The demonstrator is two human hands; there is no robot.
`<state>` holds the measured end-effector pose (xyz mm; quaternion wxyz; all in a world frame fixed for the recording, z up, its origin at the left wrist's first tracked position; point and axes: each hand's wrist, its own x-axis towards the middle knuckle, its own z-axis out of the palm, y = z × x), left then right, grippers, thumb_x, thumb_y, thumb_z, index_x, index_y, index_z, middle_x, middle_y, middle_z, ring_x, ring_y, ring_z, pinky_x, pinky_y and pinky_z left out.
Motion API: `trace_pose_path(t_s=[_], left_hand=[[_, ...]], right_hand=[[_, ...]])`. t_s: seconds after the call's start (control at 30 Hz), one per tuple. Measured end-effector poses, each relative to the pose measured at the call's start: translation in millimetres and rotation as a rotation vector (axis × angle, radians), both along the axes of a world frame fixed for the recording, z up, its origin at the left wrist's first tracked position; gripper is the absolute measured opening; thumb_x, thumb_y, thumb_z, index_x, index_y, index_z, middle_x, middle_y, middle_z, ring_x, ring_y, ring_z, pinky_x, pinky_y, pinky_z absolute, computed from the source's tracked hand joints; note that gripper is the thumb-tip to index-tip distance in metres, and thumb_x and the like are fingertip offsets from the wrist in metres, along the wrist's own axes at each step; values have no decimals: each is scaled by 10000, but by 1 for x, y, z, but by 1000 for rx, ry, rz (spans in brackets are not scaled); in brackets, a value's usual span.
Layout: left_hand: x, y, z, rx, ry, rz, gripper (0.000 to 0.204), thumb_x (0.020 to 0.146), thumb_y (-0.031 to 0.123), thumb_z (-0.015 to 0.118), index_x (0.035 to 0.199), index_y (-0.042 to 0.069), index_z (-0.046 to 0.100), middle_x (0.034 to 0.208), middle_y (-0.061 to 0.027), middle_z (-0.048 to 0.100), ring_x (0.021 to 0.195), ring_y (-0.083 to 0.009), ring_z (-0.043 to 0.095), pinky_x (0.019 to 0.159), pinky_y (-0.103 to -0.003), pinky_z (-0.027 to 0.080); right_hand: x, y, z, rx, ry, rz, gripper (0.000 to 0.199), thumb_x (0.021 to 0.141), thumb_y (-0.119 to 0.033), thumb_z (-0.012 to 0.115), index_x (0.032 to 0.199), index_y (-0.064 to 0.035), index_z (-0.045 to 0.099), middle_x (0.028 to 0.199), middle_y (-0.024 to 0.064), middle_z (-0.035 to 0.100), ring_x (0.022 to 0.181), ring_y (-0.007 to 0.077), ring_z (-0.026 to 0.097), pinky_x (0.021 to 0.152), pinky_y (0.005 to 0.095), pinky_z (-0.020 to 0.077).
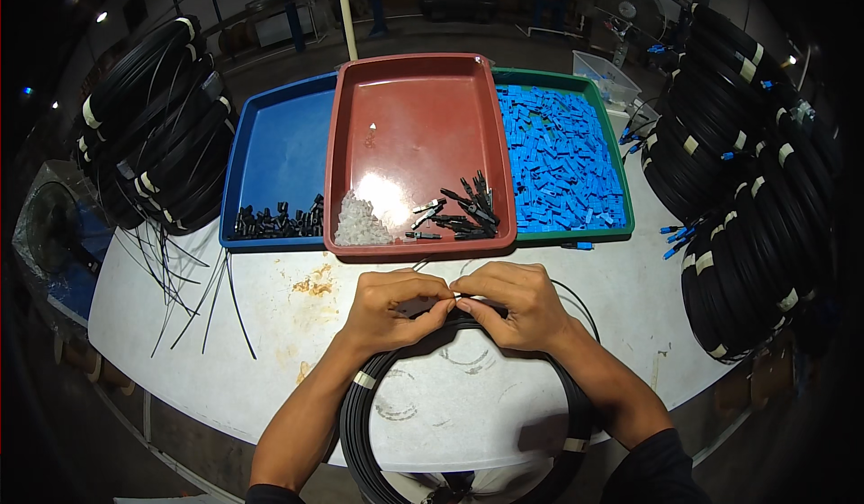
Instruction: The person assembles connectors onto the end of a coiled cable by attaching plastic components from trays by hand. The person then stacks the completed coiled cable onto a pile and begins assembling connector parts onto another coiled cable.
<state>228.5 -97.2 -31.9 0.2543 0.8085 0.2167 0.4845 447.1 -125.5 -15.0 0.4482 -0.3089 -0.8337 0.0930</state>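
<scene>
Your left hand (400, 310) and right hand (515, 304) meet fingertip to fingertip, thumbs and forefingers closed to a narrow pinch on what looks like a thin black cable (581, 301); your fingers hide most of it. Both hands are palm-inward, fingers curled, and your forearms slant in from the lower corners, well apart. The cable arcs out beyond your right hand, above the black coil (357, 427), which lies beneath your hands and reaches over the near edge of the table (648, 324). Just ahead, the red tray (414, 76) stands between the blue tray (279, 144) and the green tray (623, 202) of blue connectors (558, 162). Coil stacks flank you, left (166, 126) and right (756, 216); loose cable ends (211, 301) trail across the table at left.
</scene>
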Motion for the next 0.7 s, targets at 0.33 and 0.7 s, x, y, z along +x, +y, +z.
trace_pose_path(t_s=[0.33, 0.7], left_hand=[[-8, 1, 2, 108, 46, 62, 148, 772, 81, 790, 883, -12, 760, 872, -128, 760, 792, -227, 734, 737, -322, 570], [-19, 53, 25, 2, 202, 433, 165, 876, 81, 713, 1010, 6, 773, 936, -137, 774, 799, -191, 741, 741, -315, 569]], right_hand=[[3, 2, -10, -66, 3, 60, 118, 820, -60, 747, 936, -48, 732, 878, 88, 703, 722, 274, 685, 631, 364, 545], [7, 1, -11, -96, -123, 28, 89, 851, -135, 711, 895, -59, 726, 863, 81, 686, 755, 289, 682, 670, 398, 545]])
